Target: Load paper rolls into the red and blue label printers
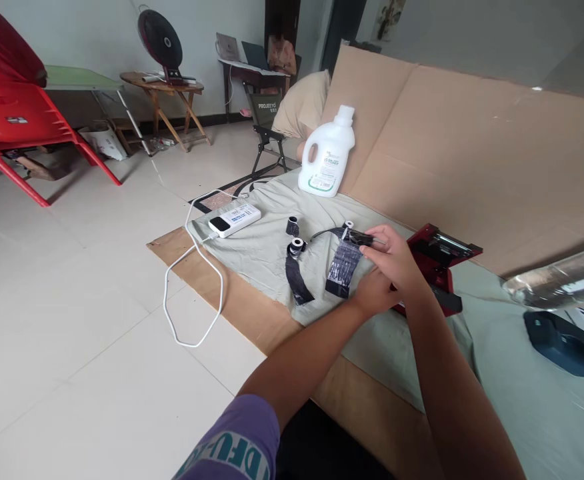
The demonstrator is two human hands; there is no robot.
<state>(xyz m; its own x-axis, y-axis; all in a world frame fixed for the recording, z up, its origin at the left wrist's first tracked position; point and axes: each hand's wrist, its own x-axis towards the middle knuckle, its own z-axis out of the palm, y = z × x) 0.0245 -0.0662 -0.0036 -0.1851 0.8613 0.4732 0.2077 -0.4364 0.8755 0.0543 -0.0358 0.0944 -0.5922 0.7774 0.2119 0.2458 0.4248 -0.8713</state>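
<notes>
Right hand (pixel 393 257): thumb and fingers are pinching a dark ribbon (pixel 344 265) at its upper end, above grey-green cloth (pixel 257 247). Left hand (pixel 375 293): hovering or resting just below, cannot tell which; finger state hidden. Second ribbon roll (pixel 297 270): lying leftward, partly unrolled. Red-and-black device (pixel 435 263): standing beside both hands. White jug (pixel 326 157): standing behind.

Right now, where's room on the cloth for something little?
Bare cloth lies between the white device and both the curved black strip and white jug. It's crowded by the left hand, right hand, wide strip and red case.
</notes>
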